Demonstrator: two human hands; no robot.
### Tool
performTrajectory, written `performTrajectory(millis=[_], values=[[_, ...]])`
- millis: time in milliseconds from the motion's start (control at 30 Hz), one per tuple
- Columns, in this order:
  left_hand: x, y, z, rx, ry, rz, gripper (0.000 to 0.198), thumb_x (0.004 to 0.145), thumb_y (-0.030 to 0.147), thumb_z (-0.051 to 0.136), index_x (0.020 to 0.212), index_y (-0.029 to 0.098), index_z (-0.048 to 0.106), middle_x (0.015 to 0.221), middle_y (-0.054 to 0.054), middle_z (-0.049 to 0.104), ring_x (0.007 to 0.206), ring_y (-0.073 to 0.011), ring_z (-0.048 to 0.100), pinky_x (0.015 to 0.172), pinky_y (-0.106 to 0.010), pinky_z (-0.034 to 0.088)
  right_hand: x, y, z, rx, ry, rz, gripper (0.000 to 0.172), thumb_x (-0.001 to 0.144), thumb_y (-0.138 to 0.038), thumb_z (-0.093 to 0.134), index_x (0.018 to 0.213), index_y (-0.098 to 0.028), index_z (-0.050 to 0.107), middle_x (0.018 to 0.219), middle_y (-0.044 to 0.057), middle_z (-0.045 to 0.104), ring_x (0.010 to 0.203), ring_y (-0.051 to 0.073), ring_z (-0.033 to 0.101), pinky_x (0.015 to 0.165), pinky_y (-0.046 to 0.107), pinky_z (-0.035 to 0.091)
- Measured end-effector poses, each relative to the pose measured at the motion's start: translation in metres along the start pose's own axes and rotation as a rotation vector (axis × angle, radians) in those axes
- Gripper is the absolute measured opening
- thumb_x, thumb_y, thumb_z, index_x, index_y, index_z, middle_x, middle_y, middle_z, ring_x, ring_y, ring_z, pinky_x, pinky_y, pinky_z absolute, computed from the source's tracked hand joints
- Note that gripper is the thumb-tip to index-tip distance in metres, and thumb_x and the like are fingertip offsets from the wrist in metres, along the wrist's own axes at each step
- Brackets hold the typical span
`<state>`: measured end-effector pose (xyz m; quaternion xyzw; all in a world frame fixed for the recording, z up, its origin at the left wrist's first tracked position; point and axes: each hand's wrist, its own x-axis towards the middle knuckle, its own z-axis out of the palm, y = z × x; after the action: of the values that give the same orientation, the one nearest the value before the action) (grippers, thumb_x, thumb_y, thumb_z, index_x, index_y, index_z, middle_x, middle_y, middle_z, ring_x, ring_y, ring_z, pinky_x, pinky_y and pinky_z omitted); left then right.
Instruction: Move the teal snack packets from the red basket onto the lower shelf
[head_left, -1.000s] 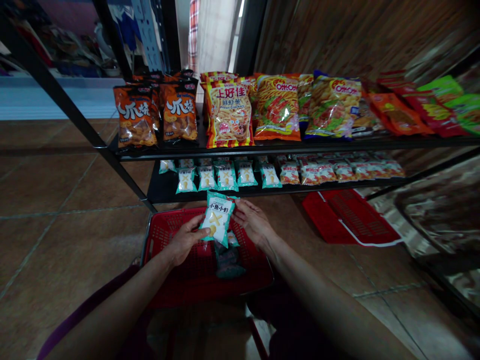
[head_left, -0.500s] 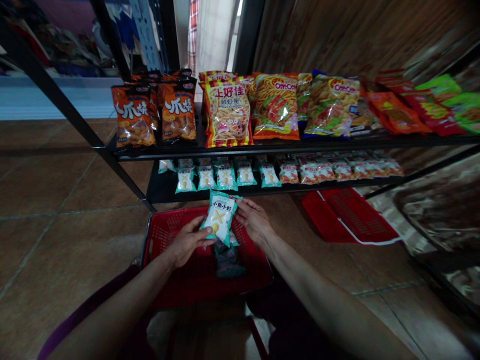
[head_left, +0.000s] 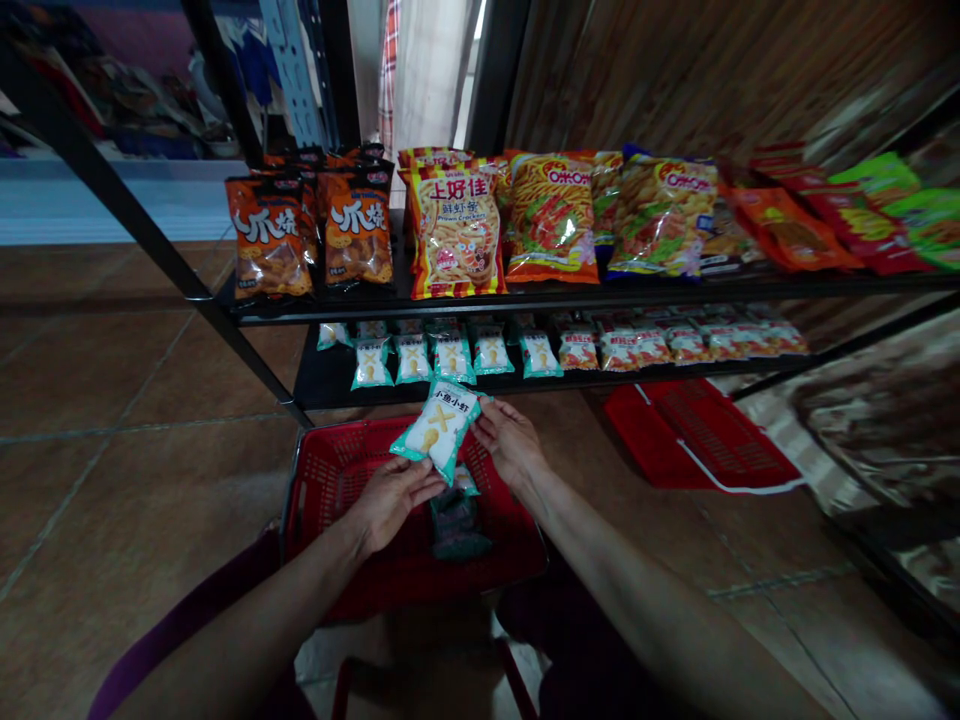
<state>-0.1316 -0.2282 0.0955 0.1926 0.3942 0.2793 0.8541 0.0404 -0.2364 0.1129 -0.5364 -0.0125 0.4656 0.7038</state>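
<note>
A small white and teal snack bag (head_left: 437, 428) is held tilted between both hands, above the red shopping basket (head_left: 322, 520). My left hand (head_left: 394, 498) pinches its lower edge, thumb on the front. At the upper right corner my right hand (head_left: 508, 438) grips the same bag, fingers curled. Inside the basket lie a dark snack packet (head_left: 459, 535) and part of another teal bag (head_left: 466, 481), half hidden beneath the held one. Similar white and teal bags (head_left: 452, 357) stand in a row on the low shelf just beyond.
Orange snack bags (head_left: 358, 225), prawn crackers (head_left: 457, 230) and noodle-like snacks (head_left: 553, 215) line the upper black shelf (head_left: 450, 308). Red and white packets (head_left: 630, 343) sit lower right. A second red basket (head_left: 701, 435) with a white handle is on the floor. A shelf post (head_left: 244, 350) slants at left.
The bag has turned clockwise, its bottom swinging left and its face tilting back. My left hand has shifted slightly down to its lower edge. My right hand keeps the corner.
</note>
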Motion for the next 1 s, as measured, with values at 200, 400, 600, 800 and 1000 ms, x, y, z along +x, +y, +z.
performTrajectory(millis=[200, 400, 600, 800, 1000], values=[[0.0, 0.002, 0.004, 0.129, 0.028, 0.119, 0.031, 0.052, 0.027, 0.083, 0.062, 0.013, 0.057, 0.068, -0.001, 0.065, 0.066, -0.0122, 0.062, 0.076, -0.031, 0.051, 0.0, -0.006, -0.002, 0.011, 0.029, -0.009, 0.015, 0.063, -0.014, 0.073, 0.061, -0.018, 0.058, 0.061, -0.005, 0.065, 0.057, 0.007, 0.058, 0.056, 0.019, 0.05], [-0.004, 0.002, 0.004, 0.267, 0.029, 0.213, 0.029, 0.055, 0.032, 0.08, 0.06, 0.013, 0.058, 0.066, 0.001, 0.062, 0.065, -0.0111, 0.059, 0.072, -0.028, 0.049, 0.001, -0.01, -0.004, 0.0, 0.042, 0.021, 0.014, 0.066, -0.01, 0.069, 0.062, -0.018, 0.058, 0.062, -0.005, 0.065, 0.057, 0.007, 0.059, 0.057, 0.019, 0.051], [-0.007, 0.008, 0.006, 0.181, 0.024, 0.209, 0.028, 0.053, 0.027, 0.081, 0.056, 0.014, 0.056, 0.064, 0.001, 0.062, 0.064, -0.0115, 0.06, 0.069, -0.028, 0.05, 0.005, -0.005, -0.004, 0.01, 0.04, 0.079, 0.015, 0.069, -0.008, 0.066, 0.062, -0.018, 0.057, 0.06, -0.006, 0.064, 0.056, 0.007, 0.059, 0.057, 0.019, 0.051], [-0.011, 0.012, 0.007, 0.157, 0.003, 0.224, 0.021, 0.057, 0.024, 0.078, 0.063, 0.013, 0.061, 0.069, 0.0, 0.064, 0.064, -0.0114, 0.06, 0.067, -0.027, 0.05, 0.009, 0.001, -0.007, 0.02, 0.01, 0.128, 0.016, 0.068, -0.009, 0.068, 0.063, -0.019, 0.057, 0.063, -0.005, 0.065, 0.059, 0.007, 0.061, 0.059, 0.019, 0.052], [-0.012, 0.012, 0.006, 0.163, 0.016, 0.235, 0.021, 0.059, 0.026, 0.077, 0.064, 0.013, 0.061, 0.069, -0.001, 0.064, 0.063, -0.0119, 0.06, 0.066, -0.028, 0.049, 0.009, 0.002, -0.005, -0.001, 0.0, 0.141, 0.016, 0.069, -0.01, 0.067, 0.063, -0.02, 0.056, 0.063, -0.004, 0.066, 0.06, 0.008, 0.062, 0.059, 0.019, 0.053]])
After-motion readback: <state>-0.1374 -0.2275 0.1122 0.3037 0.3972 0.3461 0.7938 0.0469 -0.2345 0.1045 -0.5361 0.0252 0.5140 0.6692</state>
